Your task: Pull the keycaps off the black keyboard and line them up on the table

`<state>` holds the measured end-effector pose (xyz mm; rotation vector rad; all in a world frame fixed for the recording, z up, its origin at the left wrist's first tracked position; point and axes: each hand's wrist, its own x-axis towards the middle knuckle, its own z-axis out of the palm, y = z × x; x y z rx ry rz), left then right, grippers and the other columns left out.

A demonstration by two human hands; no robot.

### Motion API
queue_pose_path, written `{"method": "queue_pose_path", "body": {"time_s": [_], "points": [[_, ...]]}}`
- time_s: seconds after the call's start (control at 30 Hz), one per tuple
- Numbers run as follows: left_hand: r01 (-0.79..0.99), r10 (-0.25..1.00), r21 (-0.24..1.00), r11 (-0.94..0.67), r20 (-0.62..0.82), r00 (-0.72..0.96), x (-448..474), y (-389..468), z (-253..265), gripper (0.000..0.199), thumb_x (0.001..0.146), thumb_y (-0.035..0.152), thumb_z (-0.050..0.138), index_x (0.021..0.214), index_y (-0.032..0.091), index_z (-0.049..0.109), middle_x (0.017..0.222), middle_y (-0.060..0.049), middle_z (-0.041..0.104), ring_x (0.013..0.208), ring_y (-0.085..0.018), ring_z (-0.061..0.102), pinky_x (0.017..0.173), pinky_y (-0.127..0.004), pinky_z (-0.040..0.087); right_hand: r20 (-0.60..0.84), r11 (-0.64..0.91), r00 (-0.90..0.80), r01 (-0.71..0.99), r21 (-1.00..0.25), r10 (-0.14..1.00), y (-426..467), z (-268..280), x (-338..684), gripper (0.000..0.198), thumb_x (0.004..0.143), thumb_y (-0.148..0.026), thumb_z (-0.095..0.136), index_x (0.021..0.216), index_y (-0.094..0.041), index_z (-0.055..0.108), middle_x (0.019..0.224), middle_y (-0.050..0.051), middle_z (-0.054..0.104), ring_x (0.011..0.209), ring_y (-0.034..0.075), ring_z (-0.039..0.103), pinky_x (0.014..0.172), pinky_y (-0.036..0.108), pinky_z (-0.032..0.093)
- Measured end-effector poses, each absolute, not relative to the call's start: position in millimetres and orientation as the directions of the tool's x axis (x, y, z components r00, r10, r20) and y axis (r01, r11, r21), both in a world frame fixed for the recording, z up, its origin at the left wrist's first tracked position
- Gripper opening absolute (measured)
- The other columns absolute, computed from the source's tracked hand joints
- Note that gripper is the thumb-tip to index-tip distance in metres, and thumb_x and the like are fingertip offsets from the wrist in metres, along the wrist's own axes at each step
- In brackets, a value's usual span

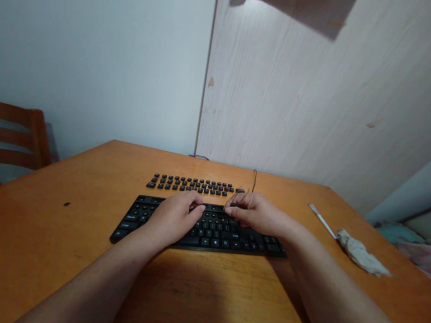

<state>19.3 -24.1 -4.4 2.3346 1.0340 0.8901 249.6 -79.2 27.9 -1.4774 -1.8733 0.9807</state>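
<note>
A black keyboard [192,240] lies flat on the wooden table. Its lower rows carry keycaps, while small pale spots show in the upper rows where caps are off. My left hand [177,214] rests over the keyboard's left middle, fingers curled and thumb close to the index finger; what is between them is hidden. Over the upper right part, my right hand [252,210] makes a pinch, and its fingertips hide anything small held there. Just behind both hands, loose black keycaps [193,185] are laid out in three rows on the table.
A white-handled brush [323,220] and a crumpled pale cloth [362,253] lie at the right. One small black piece [66,204] sits on the table [37,245] at far left. A cable [254,180] runs behind the keyboard. A wooden chair [8,134] stands left.
</note>
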Motion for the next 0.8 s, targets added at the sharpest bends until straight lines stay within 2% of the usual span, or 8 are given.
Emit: {"method": "queue_pose_path", "body": {"time_s": [0.3, 0.5, 0.7, 0.8], "points": [[0.489, 0.746, 0.581, -0.651, 0.372, 0.552, 20, -23, -9, 0.020, 0.088, 0.035, 0.049, 0.084, 0.022, 0.063, 0.081, -0.004, 0.065, 0.077, -0.021, 0.058, 0.066, -0.030, 0.036, -0.041, 0.098, -0.207, 0.614, -0.783, 0.977, -77, 17, 244, 0.022, 0.088, -0.041, 0.058, 0.094, -0.020, 0.064, 0.066, -0.003, 0.053, 0.051, 0.009, 0.048, 0.048, 0.020, 0.041], [0.485, 0.745, 0.584, -0.651, 0.372, 0.554, 21, -25, -7, 0.020, 0.088, 0.035, 0.050, 0.084, 0.022, 0.063, 0.081, -0.005, 0.065, 0.077, -0.021, 0.058, 0.065, -0.030, 0.037, 0.044, 0.055, -0.033, 0.657, -0.752, 0.998, -72, 7, 234, 0.028, 0.084, -0.045, 0.061, 0.076, -0.018, 0.062, 0.053, -0.005, 0.046, 0.047, 0.009, 0.041, 0.042, 0.020, 0.030], [0.501, 0.721, 0.539, -0.677, 0.349, 0.599, 21, -26, -5, 0.020, 0.088, 0.035, 0.050, 0.088, 0.020, 0.063, 0.090, -0.006, 0.066, 0.085, -0.022, 0.059, 0.071, -0.031, 0.041, -0.046, -0.107, 0.126, 0.541, -0.834, 0.991, -69, 3, 225, 0.008, 0.081, -0.025, 0.056, 0.077, -0.019, 0.059, 0.049, -0.005, 0.051, 0.039, 0.009, 0.045, 0.037, 0.020, 0.033], [0.502, 0.690, 0.496, -0.708, 0.337, 0.640, 21, -26, -7, 0.020, 0.088, 0.035, 0.052, 0.092, 0.020, 0.064, 0.095, -0.007, 0.066, 0.089, -0.022, 0.059, 0.076, -0.032, 0.043, -0.043, -0.120, 0.158, 0.517, -0.848, 0.986, -69, 4, 223, 0.005, 0.079, -0.018, 0.055, 0.074, -0.018, 0.057, 0.048, -0.005, 0.051, 0.036, 0.009, 0.045, 0.035, 0.019, 0.034]]}}
